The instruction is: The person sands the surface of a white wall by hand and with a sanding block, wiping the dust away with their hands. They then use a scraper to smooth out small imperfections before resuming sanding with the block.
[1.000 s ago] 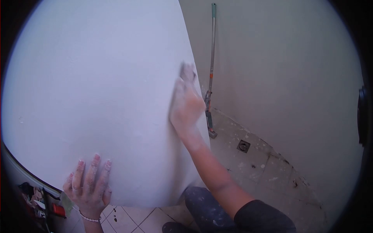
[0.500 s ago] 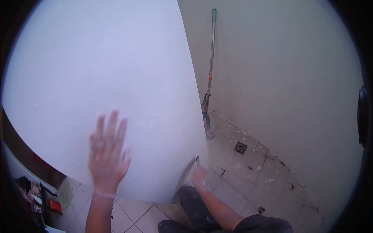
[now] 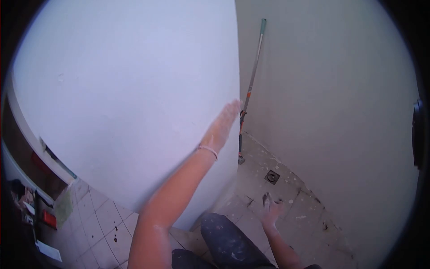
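My left hand (image 3: 221, 127) lies at the right edge of the white wall (image 3: 130, 89), its fingers stretched out and pointing up. It looks dusted with white powder and has a pale band at the wrist. My right hand (image 3: 272, 214) is lower and to the right, above the tiled floor and apart from the wall. Its fingers are closed around a small dark grey piece, which is too small and blurred to name.
A mop with a green grip (image 3: 258, 54) leans in the corner behind the wall edge. A square floor drain (image 3: 272, 177) is set in stained, white-spotted tiles (image 3: 309, 215). At lower left are a red object (image 3: 49, 219) and a doorway. My knees (image 3: 230, 240) are below.
My left hand has moved right and up across the wall to its edge. My right hand has left the wall's lower edge and shifted right over the floor. The view has turned slightly.
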`<state>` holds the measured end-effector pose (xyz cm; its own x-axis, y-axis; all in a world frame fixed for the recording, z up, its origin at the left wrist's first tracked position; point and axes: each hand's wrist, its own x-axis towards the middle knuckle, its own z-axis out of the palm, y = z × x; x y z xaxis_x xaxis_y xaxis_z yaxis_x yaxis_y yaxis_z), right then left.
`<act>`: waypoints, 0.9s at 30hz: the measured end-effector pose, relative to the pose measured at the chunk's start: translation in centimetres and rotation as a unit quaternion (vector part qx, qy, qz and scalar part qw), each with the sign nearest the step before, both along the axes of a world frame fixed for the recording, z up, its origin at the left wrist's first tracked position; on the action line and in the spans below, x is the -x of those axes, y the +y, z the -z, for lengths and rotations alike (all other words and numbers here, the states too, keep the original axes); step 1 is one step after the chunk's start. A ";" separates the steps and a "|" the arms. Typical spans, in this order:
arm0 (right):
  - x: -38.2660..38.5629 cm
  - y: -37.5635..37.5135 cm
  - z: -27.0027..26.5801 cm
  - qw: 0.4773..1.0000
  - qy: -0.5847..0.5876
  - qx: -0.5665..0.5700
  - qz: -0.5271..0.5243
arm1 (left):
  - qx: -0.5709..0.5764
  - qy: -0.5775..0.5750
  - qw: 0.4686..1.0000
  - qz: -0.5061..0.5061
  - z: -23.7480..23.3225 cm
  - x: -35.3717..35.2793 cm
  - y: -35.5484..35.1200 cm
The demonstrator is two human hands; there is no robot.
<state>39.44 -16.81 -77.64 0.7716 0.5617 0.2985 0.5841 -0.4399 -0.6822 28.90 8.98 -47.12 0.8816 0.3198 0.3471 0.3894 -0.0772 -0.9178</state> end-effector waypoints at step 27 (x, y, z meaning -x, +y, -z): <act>6.4 -4.2 -4.2 0.973 0.134 -0.035 -0.185 | 0.214 0.025 0.975 -0.048 9.6 14.7 -8.5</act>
